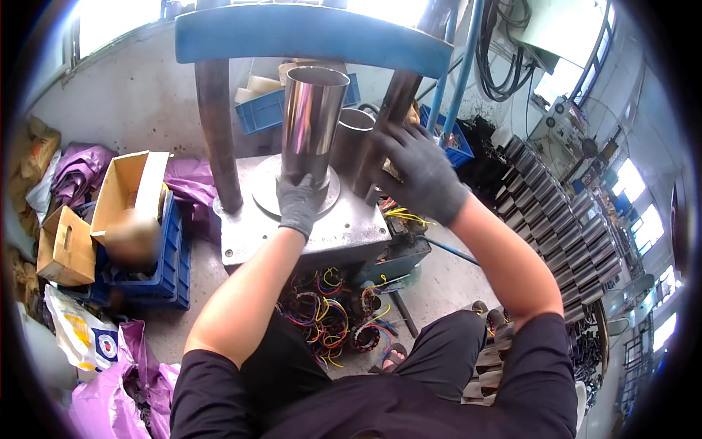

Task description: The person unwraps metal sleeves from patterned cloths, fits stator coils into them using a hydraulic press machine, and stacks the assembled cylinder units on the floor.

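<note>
My left hand, in a dark grey glove, grips the lower end of a shiny steel tube that stands upright on the round die of a press table. My right hand, also gloved, rests on a second metal tube behind and to the right of the first, beside the press's right column. The blue press head hangs above both tubes.
Coils with coloured wires lie on the floor under the table. Rows of stacked metal cylinders fill the right side. Blue crates, cardboard boxes and purple bags sit at the left. The left column stands close.
</note>
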`<state>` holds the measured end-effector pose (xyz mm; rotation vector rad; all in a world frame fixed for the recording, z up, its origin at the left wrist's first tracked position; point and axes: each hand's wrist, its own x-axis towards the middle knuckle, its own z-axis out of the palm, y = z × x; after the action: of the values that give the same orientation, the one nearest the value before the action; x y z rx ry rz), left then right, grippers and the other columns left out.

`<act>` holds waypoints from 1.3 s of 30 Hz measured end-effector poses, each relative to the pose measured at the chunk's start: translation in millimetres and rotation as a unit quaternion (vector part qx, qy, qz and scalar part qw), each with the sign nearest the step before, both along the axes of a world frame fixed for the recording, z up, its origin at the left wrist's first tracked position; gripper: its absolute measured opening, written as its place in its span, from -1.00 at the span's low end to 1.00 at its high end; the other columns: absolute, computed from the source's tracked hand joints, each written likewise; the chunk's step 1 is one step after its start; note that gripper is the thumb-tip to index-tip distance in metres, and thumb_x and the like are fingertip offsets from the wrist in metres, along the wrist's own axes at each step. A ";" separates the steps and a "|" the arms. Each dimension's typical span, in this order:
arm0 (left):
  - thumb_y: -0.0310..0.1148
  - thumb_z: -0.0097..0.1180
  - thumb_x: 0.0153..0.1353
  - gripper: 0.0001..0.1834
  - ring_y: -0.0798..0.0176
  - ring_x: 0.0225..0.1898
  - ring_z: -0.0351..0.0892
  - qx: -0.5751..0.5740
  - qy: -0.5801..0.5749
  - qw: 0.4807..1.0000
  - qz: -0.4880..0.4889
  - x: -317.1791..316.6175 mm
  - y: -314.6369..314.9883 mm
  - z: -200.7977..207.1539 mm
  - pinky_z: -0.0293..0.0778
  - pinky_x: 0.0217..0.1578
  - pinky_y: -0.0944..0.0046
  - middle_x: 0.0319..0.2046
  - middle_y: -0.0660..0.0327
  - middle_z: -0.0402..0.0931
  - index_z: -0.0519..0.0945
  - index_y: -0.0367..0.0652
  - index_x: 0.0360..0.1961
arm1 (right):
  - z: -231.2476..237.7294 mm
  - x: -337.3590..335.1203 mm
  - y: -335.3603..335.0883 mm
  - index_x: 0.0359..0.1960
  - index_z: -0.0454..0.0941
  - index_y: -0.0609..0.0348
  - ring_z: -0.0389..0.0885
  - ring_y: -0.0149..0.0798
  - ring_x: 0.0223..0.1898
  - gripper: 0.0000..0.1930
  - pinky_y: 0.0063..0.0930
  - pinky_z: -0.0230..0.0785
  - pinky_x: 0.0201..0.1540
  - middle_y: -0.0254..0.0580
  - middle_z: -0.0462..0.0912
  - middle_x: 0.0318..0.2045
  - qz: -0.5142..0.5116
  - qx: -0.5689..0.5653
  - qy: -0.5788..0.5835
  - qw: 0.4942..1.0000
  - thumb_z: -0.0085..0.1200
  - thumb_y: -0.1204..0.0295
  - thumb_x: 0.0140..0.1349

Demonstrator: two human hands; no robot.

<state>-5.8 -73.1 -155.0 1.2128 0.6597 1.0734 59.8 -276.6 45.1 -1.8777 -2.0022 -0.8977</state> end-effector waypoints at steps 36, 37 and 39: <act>0.30 0.33 0.05 -0.23 0.17 0.04 0.47 -0.301 0.098 0.902 -0.293 -22.7 -7.3 -50.1 0.35 0.19 0.08 -0.06 0.23 0.50 0.54 -0.03 0.11 | -196.2 -43.8 -88.2 0.26 0.48 0.26 0.63 -0.33 0.04 -0.46 -0.52 0.54 0.07 -0.20 0.68 0.04 0.085 0.098 0.714 0.689 0.08 0.63 0.17; 0.31 0.30 0.09 -0.15 0.17 0.12 0.44 -0.294 0.137 0.904 -0.277 -23.1 1.0 -62.7 0.30 0.24 0.08 0.04 0.18 0.51 0.49 -0.12 0.19 | -210.7 -40.5 -91.0 0.23 0.50 0.27 0.63 -0.33 0.03 -0.46 -0.52 0.54 0.06 -0.20 0.68 0.01 0.066 0.090 0.724 0.680 0.07 0.67 0.13; 0.00 0.24 0.32 -0.34 0.17 0.19 0.45 -0.119 0.108 0.962 -0.221 -28.6 30.1 -82.9 0.42 0.18 0.09 0.18 0.13 0.47 0.42 -0.17 0.29 | -195.5 -53.1 -98.1 0.18 0.54 0.28 0.67 -0.29 0.00 -0.53 -0.47 0.57 0.05 -0.16 0.71 -0.04 0.058 0.117 0.812 0.569 0.06 0.63 0.19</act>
<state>-34.4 -43.0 -237.9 1.2005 0.6249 0.4789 6.7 -374.6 -150.4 -1.2425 -0.6398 0.6071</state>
